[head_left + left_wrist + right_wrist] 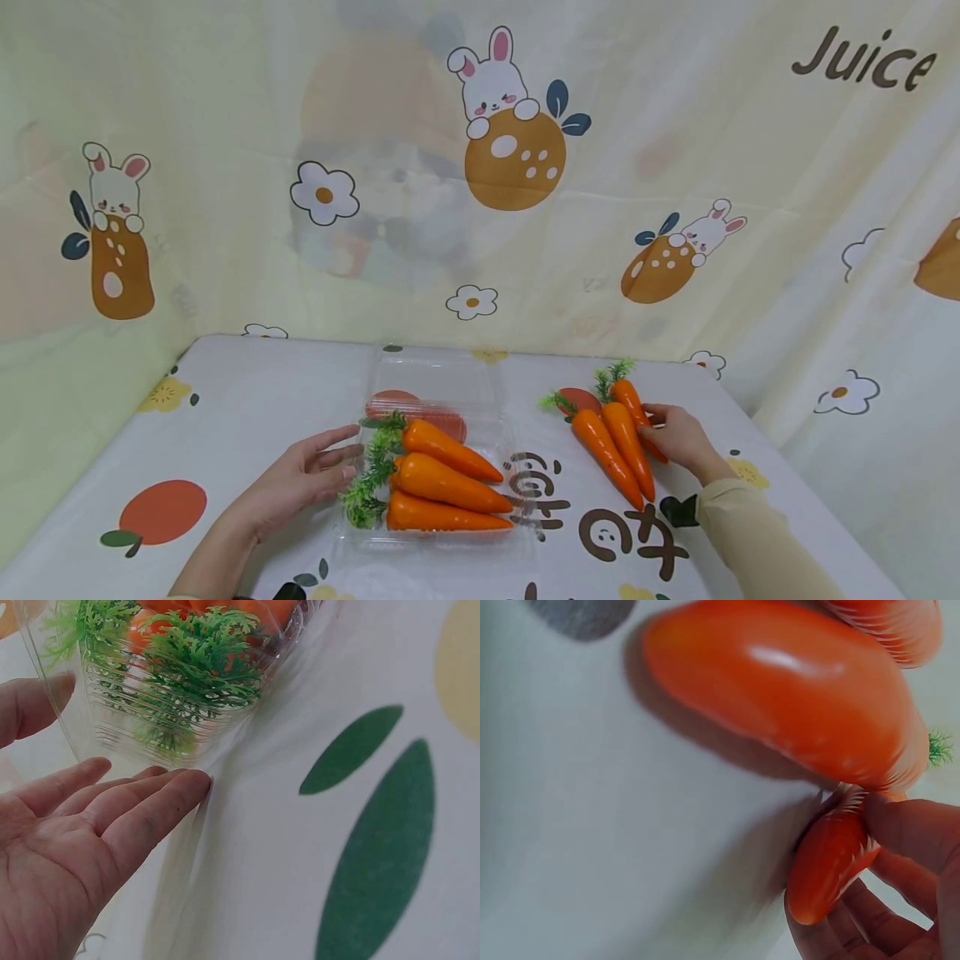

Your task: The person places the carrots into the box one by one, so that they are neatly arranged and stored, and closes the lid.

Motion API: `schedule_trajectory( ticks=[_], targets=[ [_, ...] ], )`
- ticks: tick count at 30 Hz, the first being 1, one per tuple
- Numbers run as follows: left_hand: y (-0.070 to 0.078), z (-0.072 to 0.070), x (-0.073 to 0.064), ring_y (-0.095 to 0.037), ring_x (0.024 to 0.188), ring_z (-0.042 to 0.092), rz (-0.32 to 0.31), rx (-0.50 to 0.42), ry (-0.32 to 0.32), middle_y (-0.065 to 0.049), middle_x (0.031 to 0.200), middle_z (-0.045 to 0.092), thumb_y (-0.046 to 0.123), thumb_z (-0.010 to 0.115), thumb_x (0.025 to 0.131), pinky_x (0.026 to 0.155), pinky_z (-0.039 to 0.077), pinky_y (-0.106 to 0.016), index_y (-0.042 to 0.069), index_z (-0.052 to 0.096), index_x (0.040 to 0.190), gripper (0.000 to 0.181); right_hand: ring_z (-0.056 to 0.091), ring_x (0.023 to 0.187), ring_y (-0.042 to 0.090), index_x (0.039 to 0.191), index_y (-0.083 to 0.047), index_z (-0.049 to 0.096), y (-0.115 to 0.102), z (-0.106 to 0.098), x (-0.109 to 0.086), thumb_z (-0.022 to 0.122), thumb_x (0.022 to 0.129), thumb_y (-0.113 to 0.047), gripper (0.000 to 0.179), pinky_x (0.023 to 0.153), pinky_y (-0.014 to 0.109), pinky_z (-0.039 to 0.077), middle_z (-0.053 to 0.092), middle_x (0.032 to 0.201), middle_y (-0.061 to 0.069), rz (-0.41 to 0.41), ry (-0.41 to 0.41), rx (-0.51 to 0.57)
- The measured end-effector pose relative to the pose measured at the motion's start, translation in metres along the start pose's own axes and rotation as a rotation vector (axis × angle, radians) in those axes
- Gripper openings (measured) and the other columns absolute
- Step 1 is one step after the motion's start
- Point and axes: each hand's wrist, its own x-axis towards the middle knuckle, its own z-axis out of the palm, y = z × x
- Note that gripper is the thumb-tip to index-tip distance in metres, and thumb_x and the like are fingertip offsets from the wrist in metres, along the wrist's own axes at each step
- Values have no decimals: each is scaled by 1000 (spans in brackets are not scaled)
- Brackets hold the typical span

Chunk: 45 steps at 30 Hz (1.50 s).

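Beige sleeve [765, 533] in the foreground, leading to a right hand [678, 442] that pinches the rightmost artificial carrot [829, 862] of three on a fruit-printed tablecloth [262, 400]. To their left, three green-topped carrots [450, 483] lie inside an open clear plastic clamshell [442, 379]; the left hand [303, 475], fingers extended, gripping nothing, is at its leafy end.
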Motion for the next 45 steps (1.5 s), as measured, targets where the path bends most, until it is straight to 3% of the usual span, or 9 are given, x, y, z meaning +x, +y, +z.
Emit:
schedule_trajectory(
  ticks=[7, 14, 23, 30, 39, 45],
  targets=[
    [-1, 0, -1, -46, 142, 47, 0, -6, -5, -32, 160, 33, 20, 62, 102, 106, 53, -48, -1, 23, 161, 73, 61, 103, 37, 146, 14, 42, -2, -1, -1, 61, 98, -14, 58, 93, 47, 61, 56, 133, 38, 23, -15, 15],
    [1, 0, -1, -46, 142, 47, 3, -9, -2, -32, 160, 33, 20, 62, 102, 106, 54, -48, -1, 23, 161, 74, 61, 95, 30, 146, 12, 44, 0, -4, -1, 62, 97, -15, 59, 77, 35, 62, 56, 133, 38, 25, -13, 20],
    [-1, -1, 0, -44, 141, 49, 3, 1, 7, -32, 160, 34, 21, 62, 102, 106, 54, -48, 0, 24, 161, 73, 61, 97, 33, 148, 11, 42, 2, -18, -8, 61, 99, -19, 61, 75, 33, 61, 55, 135, 38, 26, 4, 41],
    [-1, 0, 0, -45, 141, 49, 1, 0, 4, -32, 160, 34, 22, 62, 103, 106, 53, -49, 0, 23, 161, 73, 62, 111, 45, 148, 10, 43, 8, -29, -14, 62, 100, -20, 60, 83, 40, 63, 55, 136, 38, -15, 34, 61],
    [0, 0, 0, -44, 139, 51, 1, 11, 10, -32, 159, 34, 22, 62, 103, 104, 55, -47, -1, 23, 161, 73, 63, 112, 43, 150, 7, 42, 5, -41, -22, 62, 101, -20, 59, 84, 40, 63, 56, 137, 36, -77, 24, 86],
    [-1, 0, 1, -44, 139, 51, -3, 17, 20, -31, 159, 35, 22, 62, 103, 104, 55, -47, 0, 24, 161, 73, 65, 112, 41, 150, 6, 44, -9, -44, -31, 62, 102, -18, 57, 86, 41, 63, 59, 135, 33, -155, 8, 116]
  ],
)
